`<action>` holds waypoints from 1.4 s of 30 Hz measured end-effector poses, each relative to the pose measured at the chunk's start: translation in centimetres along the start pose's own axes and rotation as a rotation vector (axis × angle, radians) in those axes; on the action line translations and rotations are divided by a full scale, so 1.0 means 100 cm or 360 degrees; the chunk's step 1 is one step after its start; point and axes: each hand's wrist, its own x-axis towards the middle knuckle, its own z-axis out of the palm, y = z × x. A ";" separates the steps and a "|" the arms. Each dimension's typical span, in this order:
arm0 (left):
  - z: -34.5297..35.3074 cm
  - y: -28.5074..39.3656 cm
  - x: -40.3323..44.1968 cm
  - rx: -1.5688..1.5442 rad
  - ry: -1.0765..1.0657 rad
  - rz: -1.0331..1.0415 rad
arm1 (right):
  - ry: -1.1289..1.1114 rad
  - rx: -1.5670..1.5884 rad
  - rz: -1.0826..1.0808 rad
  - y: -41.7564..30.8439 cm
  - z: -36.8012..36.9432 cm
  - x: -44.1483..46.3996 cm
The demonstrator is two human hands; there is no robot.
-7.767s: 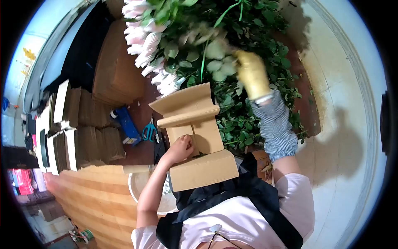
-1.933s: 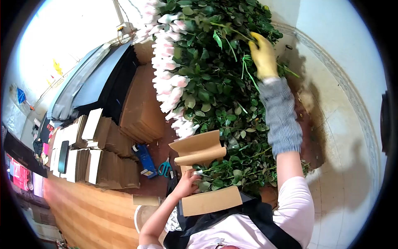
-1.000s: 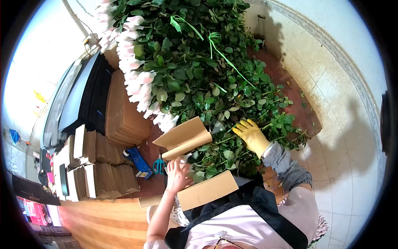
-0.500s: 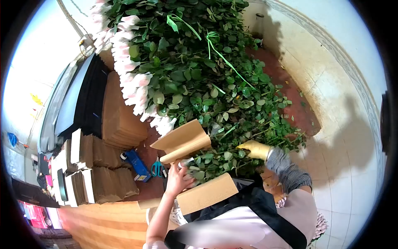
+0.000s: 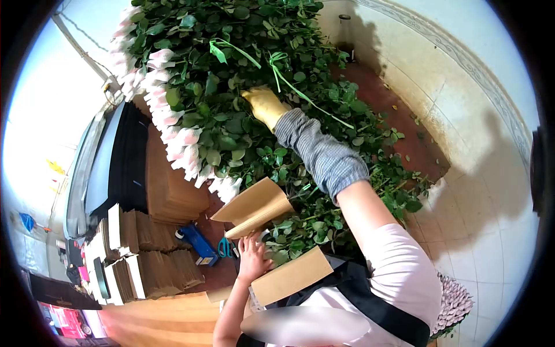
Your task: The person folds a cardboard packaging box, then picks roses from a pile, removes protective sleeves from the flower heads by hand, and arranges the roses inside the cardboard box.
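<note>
Among rose stems (image 5: 228,130), the right hand's (image 5: 265,107) grip was hidden; the left hand's (image 5: 253,259), at cardboard (image 5: 292,276), unclear. Netted heads (image 5: 186,137), probably delicate, favoured mid-stem holding.

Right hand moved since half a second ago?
Yes. Gloved right hand has gone up and left, from beside the open carton to farther up the leafy stems, now just below-left of the knotted green tie.

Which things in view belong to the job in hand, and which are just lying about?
Apparently in the job:
net-sleeved flower stems, at the gloved right hand
open cardboard wrapper, by the left hand

Seemingly lying about:
teal scissors
blue dispenser, probably tape
dark phone
</note>
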 end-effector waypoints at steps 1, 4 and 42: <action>0.000 0.003 0.000 -0.0008 -0.0002 -0.0034 | 0.0095 -0.0028 0.0012 -0.004 0.000 -0.005; 0.012 -0.001 -0.006 -0.0219 0.0083 -0.0100 | 0.0326 -0.0044 -0.0106 -0.002 -0.006 -0.015; 0.033 -0.004 -0.012 -0.0704 0.0497 -0.0323 | 0.0192 0.0180 0.0022 -0.042 -0.291 -0.231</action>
